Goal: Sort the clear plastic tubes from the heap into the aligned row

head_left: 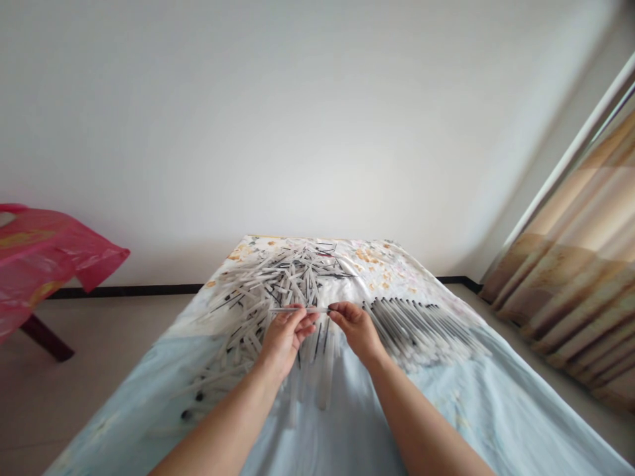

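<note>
You hold one slim tube (315,309) between both hands above the cloth-covered worktop (354,436), its long axis running left to right. Your left hand (284,336) pinches it, the lower fingers loosely curled; your right hand (358,329) has fingertips closed on what looks like its dark right end. The tidy row (421,330) lies just beside your right hand, the nearer one, its tubes pointing away from you, crosswise to yours; the loose heap (292,277) spreads beyond and leftward.

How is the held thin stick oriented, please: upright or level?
Level: the thin stick runs sideways between the left hand and right hand.
</note>
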The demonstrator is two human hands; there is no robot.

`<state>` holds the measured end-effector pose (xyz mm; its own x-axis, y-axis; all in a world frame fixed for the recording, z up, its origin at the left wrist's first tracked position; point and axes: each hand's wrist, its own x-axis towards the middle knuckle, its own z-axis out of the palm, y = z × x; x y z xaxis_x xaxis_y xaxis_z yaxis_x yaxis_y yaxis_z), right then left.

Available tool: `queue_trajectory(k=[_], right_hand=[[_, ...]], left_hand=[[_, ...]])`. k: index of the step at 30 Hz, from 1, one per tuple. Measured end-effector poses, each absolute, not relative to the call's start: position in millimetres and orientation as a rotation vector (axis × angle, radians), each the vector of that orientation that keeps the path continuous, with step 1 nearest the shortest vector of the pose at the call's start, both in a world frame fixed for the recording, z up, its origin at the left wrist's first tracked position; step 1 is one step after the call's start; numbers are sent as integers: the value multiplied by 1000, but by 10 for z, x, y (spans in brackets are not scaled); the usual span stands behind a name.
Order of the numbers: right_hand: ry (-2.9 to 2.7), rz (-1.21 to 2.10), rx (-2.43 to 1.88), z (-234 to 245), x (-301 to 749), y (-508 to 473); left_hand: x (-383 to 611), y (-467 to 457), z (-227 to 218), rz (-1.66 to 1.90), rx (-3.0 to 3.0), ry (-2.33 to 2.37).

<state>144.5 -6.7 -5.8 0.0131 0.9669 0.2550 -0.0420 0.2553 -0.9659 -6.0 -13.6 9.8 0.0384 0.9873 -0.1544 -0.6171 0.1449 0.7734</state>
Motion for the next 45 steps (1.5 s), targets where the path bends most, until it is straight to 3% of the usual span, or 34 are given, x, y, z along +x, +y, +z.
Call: queue_trajectory(k=[8, 20, 35, 45], right_hand=[[-1482, 856, -1215, -73, 1472, -101], [-1262, 1185, -924, 34, 1483, -118], [-1464, 925, -1213, -30, 1509, -119], [-1308, 1121, -944, -58, 1529, -62]], left_hand=[[-39, -152, 62, 1312, 638, 755], [-36, -158, 99, 1327, 619, 778], [-33, -161, 69, 1321, 617, 769], [-25, -173, 74, 1324, 625, 768]])
